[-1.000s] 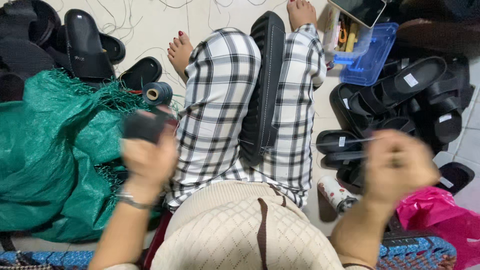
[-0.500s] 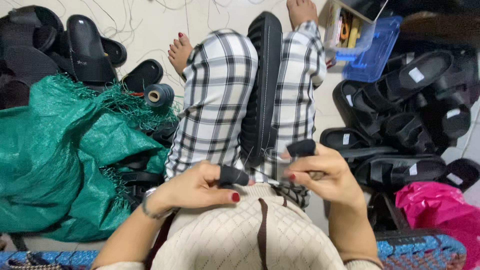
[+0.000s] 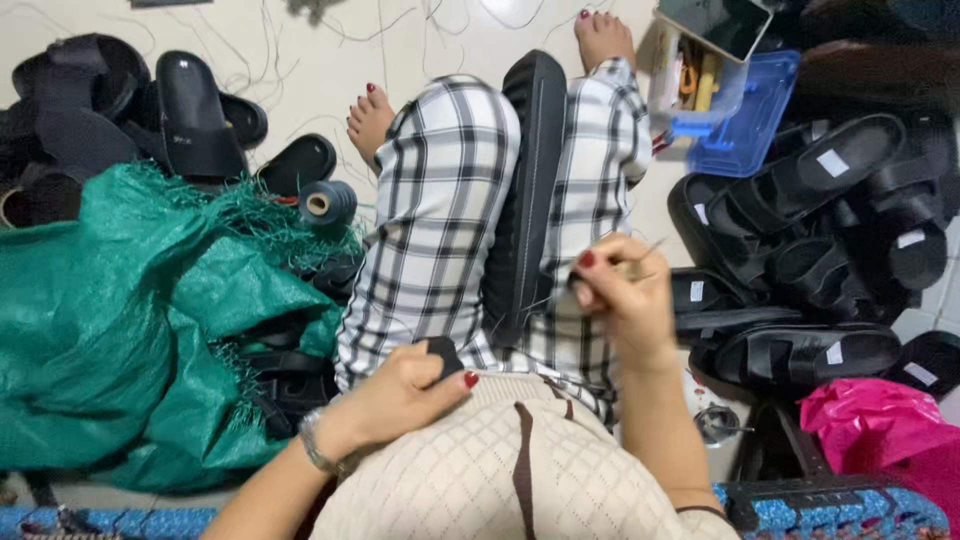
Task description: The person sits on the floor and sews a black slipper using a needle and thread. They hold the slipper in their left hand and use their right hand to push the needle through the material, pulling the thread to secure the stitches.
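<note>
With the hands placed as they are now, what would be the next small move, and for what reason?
Probably the right hand should draw its thin needle further up and away, to tighten the stitch. That hand pinches the needle above the long black rubber sandal sole lying between the checked trouser legs, while the left hand grips the sole's near end. The thread itself is too fine to see clearly.

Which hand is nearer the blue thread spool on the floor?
Left. The left hand lies below and slightly right of the blue thread spool; the right hand is farther, beyond the black sole between the legs.
</note>
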